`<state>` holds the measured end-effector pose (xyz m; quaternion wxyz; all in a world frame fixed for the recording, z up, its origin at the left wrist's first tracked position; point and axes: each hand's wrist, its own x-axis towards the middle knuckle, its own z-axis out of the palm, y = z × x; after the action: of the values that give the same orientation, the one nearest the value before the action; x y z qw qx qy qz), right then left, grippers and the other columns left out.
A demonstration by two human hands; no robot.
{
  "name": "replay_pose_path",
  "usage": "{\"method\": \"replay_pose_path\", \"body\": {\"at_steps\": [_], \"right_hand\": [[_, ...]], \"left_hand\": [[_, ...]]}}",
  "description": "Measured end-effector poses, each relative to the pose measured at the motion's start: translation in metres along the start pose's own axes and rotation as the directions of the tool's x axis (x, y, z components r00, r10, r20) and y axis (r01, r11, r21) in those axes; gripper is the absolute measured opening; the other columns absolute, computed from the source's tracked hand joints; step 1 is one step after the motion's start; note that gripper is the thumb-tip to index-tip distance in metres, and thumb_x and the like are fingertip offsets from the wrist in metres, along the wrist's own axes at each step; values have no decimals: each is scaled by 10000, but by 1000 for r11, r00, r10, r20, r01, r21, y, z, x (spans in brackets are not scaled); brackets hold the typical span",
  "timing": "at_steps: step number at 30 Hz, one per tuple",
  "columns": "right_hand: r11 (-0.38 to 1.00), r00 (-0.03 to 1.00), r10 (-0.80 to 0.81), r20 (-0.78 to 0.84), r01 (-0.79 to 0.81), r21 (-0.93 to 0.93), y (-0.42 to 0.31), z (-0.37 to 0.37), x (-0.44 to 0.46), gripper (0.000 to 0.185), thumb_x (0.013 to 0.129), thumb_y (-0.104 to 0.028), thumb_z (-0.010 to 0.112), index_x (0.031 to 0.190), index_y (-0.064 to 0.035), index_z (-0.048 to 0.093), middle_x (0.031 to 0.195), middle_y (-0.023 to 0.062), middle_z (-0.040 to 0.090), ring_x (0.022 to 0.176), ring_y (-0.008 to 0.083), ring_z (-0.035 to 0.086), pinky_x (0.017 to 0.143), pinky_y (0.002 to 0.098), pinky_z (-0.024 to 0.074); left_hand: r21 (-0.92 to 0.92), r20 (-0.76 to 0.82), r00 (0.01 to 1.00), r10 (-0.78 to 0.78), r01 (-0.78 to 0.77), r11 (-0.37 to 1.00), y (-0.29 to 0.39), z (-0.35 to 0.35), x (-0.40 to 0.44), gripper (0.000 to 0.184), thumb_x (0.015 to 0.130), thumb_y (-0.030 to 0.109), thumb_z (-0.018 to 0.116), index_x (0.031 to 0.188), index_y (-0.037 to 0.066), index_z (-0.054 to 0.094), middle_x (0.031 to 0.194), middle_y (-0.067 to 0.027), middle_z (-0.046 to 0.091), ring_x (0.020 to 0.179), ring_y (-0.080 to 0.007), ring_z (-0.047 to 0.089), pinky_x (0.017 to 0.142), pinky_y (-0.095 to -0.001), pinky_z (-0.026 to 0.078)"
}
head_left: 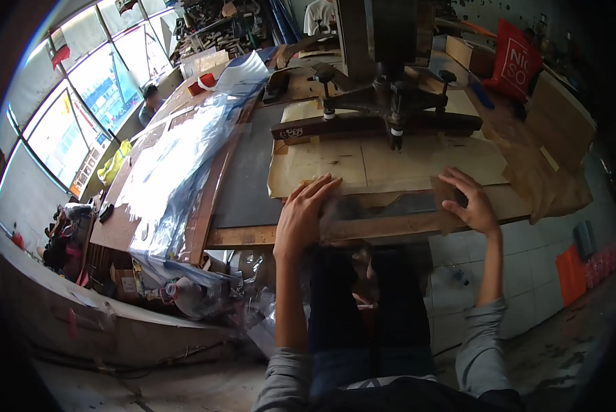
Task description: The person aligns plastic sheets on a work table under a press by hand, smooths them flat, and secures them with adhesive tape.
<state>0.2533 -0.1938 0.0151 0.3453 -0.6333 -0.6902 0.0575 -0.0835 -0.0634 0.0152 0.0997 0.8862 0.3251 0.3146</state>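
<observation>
Half-open L hand (306, 206) and R hand (474, 204) flank the front edge of the table (246, 237); blurred brown pc. (444, 209), long axis approx. front-to-back, sits just L of R hand, the nearer; can't tell either's grip.

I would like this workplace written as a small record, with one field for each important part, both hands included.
left hand: at the pale sheets' near edge; grip unclear
right hand: thumb and fingers apart, beside a blurred brown piece
work surface: pale sheets on a table
machine: dark metal fixture with a long bar, over the sheets
left side: shiny clear plastic
far right: red bag
background: person near windows
</observation>
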Motion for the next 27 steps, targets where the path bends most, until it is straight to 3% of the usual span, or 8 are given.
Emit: {"method": "replay_pose_path", "body": {"at_steps": [1, 4, 5, 12, 15, 27], "right_hand": [[998, 995, -29, -97, 25, -50, 3, 9, -3, 494, 867, -377, 683, 1264, -93, 604, 1351, 157, 546, 1298, 326, 475, 1061, 419, 398], [997, 987, -10, -158, -2, -75, 4, 16, 2, 458, 880, -336, 676, 1250, -75, 608, 1303, 154, 584, 1260, 320, 515, 1040, 413, 426], [998, 979, 16, -206, -29, -61, 3, 18, 2, 434, 892, -327, 663, 1222, -48, 621, 1269, 150, 608, 1224, 315, 547, 1021, 399, 448], [993, 982, -2, -188, -20, -115, 8, 18, 0, 414, 907, -290, 645, 1227, -30, 615, 1287, 145, 599, 1232, 306, 543, 1030, 384, 437], [995, 983, 14, -182, -33, -98, 7, 19, -2, 387, 907, -239, 645, 1228, -24, 616, 1289, 146, 601, 1241, 296, 539, 1034, 372, 421], [993, 979, 32, -199, -54, -102, 3, 19, -1, 371, 906, -263, 639, 1199, -35, 637, 1265, 128, 617, 1239, 287, 540, 1044, 389, 430]], "left_hand": [[-20, -5, 999, -37, 37, 999, -2, 2, -1, 675, 685, -138, 543, 1300, 139, 579, 1368, -81, 547, 1247, -312, 512, 1054, -396, 419], [-54, -12, 999, -43, 42, 998, -3, 2, -3, 616, 722, -104, 552, 1289, 136, 586, 1366, -89, 548, 1241, -311, 517, 1048, -401, 424], [-31, -22, 1000, -17, 16, 999, -5, 3, -4, 552, 763, -36, 571, 1290, 127, 582, 1353, -104, 556, 1237, -306, 523, 1045, -403, 425], [6, -59, 995, 81, -81, 997, -19, 9, -6, 414, 861, 142, 606, 1274, 123, 592, 1321, -114, 579, 1215, -310, 543, 1034, -411, 429], [-15, -78, 997, 18, -20, 1000, -17, 11, -7, 382, 874, 180, 618, 1251, 119, 607, 1300, -114, 594, 1200, -307, 553, 1023, -410, 436], [-22, -109, 994, 11, -14, 1000, -16, 9, -7, 387, 854, 201, 655, 1220, 80, 622, 1249, -125, 621, 1182, -308, 566, 998, -397, 453]]}}
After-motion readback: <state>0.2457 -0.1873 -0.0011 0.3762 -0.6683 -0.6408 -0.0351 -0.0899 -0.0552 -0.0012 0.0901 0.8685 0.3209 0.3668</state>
